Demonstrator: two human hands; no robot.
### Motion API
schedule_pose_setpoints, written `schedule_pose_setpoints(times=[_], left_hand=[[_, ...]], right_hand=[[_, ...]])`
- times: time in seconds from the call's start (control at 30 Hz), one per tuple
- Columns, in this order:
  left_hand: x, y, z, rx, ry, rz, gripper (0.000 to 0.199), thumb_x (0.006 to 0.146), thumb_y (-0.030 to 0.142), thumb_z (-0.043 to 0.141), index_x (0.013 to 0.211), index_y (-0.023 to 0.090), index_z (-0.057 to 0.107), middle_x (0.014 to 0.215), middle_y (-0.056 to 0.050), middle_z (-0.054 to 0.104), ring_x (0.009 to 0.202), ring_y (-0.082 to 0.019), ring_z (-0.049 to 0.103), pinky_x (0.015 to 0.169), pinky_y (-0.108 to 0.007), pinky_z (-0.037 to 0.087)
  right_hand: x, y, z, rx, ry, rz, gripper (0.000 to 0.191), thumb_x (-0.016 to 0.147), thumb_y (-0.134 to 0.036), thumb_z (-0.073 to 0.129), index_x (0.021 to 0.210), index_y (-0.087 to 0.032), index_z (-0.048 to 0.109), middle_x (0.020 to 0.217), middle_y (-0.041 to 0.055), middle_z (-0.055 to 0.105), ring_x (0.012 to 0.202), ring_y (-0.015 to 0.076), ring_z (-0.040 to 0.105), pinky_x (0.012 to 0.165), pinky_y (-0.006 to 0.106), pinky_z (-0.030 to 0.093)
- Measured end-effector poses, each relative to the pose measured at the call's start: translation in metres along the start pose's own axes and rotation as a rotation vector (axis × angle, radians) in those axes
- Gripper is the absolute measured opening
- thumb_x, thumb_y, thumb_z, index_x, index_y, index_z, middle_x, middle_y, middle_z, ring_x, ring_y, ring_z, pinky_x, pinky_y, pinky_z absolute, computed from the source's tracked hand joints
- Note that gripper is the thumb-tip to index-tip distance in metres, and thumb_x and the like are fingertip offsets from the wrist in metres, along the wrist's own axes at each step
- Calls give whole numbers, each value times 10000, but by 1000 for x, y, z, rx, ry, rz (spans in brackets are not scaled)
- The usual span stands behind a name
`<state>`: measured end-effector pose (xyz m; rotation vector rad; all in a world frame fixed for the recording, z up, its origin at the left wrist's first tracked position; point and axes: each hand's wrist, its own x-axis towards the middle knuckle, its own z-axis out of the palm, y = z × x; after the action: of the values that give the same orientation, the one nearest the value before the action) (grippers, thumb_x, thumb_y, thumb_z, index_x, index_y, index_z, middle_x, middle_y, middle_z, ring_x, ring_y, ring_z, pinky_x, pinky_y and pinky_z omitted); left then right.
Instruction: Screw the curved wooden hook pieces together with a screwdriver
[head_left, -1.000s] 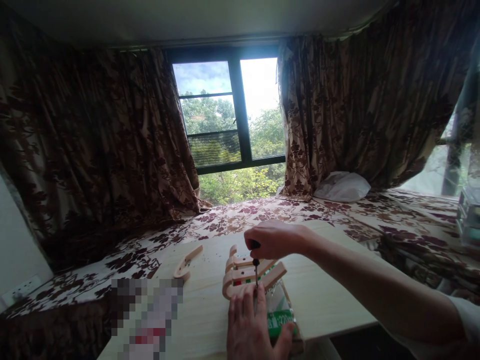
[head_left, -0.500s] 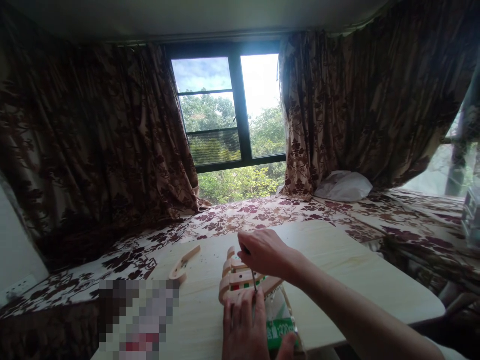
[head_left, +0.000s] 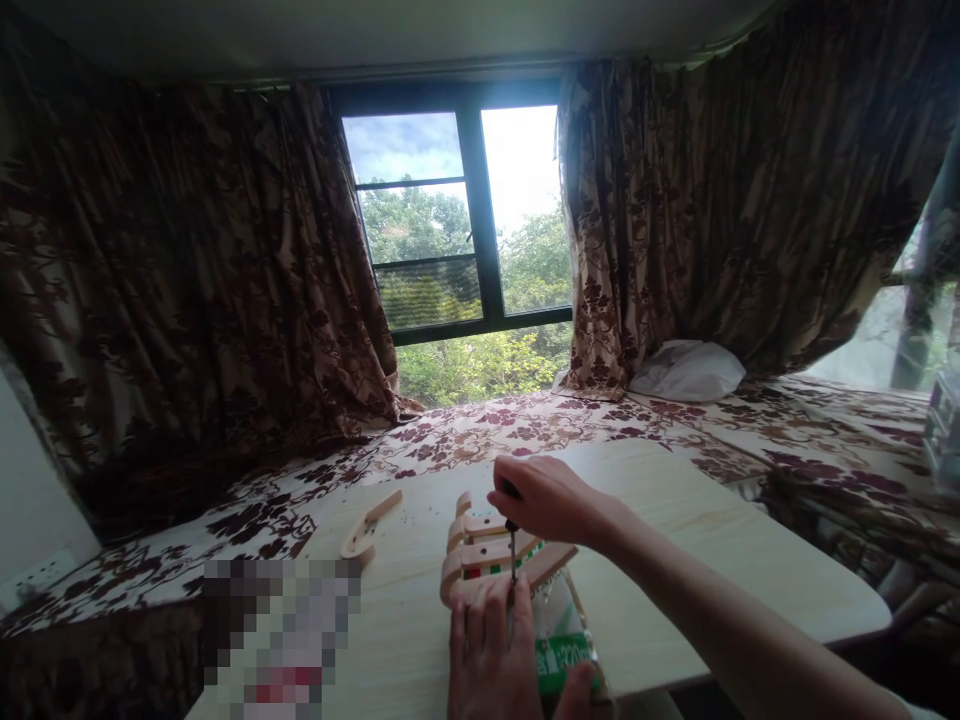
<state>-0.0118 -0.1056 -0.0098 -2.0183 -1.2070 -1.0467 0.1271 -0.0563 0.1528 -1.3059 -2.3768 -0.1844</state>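
Note:
My right hand (head_left: 546, 497) is closed round the dark handle of a screwdriver (head_left: 513, 552), whose metal shaft points down at a curved wooden piece (head_left: 469, 588). My left hand (head_left: 491, 650) presses on that piece with its fingertips beside the screwdriver's tip. Several curved wooden pieces with dark holes lie side by side on a green and white package (head_left: 559, 650). The tip itself is partly hidden by my left fingers.
Another curved wooden piece (head_left: 367, 528) lies on the pale table (head_left: 675, 540) to the left, with small dark bits beside it. A blurred patch covers the lower left. Behind are a patterned cloth (head_left: 525, 420), a white bag (head_left: 686, 371) and a window.
My right hand has moved slightly right and turned, showing more of the screwdriver's handle and shaft. My left hand has stayed almost in place.

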Motion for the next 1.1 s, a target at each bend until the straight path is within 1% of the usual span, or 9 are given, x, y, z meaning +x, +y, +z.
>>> schedule_pose_setpoints(times=[0.1,0.2,0.27,0.33,0.43,0.63,0.83,0.97,1.1], left_hand=[[2,1,-1,-7,28,-15,693,796,694,410,1200,150,553,1142,-110,606,1119,-285,507,1011,-448,309],[3,3,0,-4,55,-14,682,825,683,357,1185,139,557,1128,-114,604,1110,-285,509,1011,-450,305],[3,4,2,-19,77,-18,666,844,664,325,1174,136,562,1124,-114,602,1106,-285,507,1015,-451,297],[3,6,4,-43,104,-38,663,850,658,308,1162,135,568,1119,-116,600,1101,-289,504,1020,-458,287],[2,9,5,-76,128,-64,661,851,658,299,1157,139,569,1119,-116,597,1097,-294,500,1025,-467,278],[3,9,5,-99,128,-62,642,857,641,319,1158,130,566,1120,-124,592,1103,-291,499,1035,-481,268],[4,8,5,-78,129,-61,683,842,674,308,1142,124,581,1100,-127,598,1085,-298,504,1006,-477,299],[3,5,1,-35,77,-26,671,840,664,335,1169,129,569,1124,-124,595,1099,-288,501,1016,-468,290],[3,2,-1,-16,35,1,670,830,666,361,1186,135,562,1138,-124,593,1107,-285,502,1013,-461,298]], right_hand=[[1,1,-1,1,3,6,187,899,-350,460,883,-196,564,809,43,659,713,149,560,572,261,252],[0,2,-6,4,-7,-37,263,936,-392,401,861,-205,571,795,29,656,682,133,551,568,262,241],[-1,2,-9,0,-9,-65,285,960,-348,346,861,-208,573,803,25,660,680,125,553,571,266,236],[-2,1,-11,-9,-5,-77,278,962,-298,331,858,-207,572,806,25,665,693,127,560,571,270,232],[-1,1,-9,-29,1,-68,261,953,-301,353,852,-197,570,807,35,670,688,135,570,562,278,224],[2,-3,-6,-82,9,-34,302,957,-329,338,868,-181,586,843,69,681,721,168,598,553,284,233],[2,0,-15,-110,-34,-53,296,933,-325,393,818,-186,627,826,70,693,725,168,606,571,276,259],[2,2,-18,-108,-50,-75,298,931,-357,410,836,-198,644,835,59,697,729,155,605,575,270,264],[3,0,-14,-112,-39,-59,302,936,-352,395,870,-191,643,849,68,699,726,159,610,573,272,269]])
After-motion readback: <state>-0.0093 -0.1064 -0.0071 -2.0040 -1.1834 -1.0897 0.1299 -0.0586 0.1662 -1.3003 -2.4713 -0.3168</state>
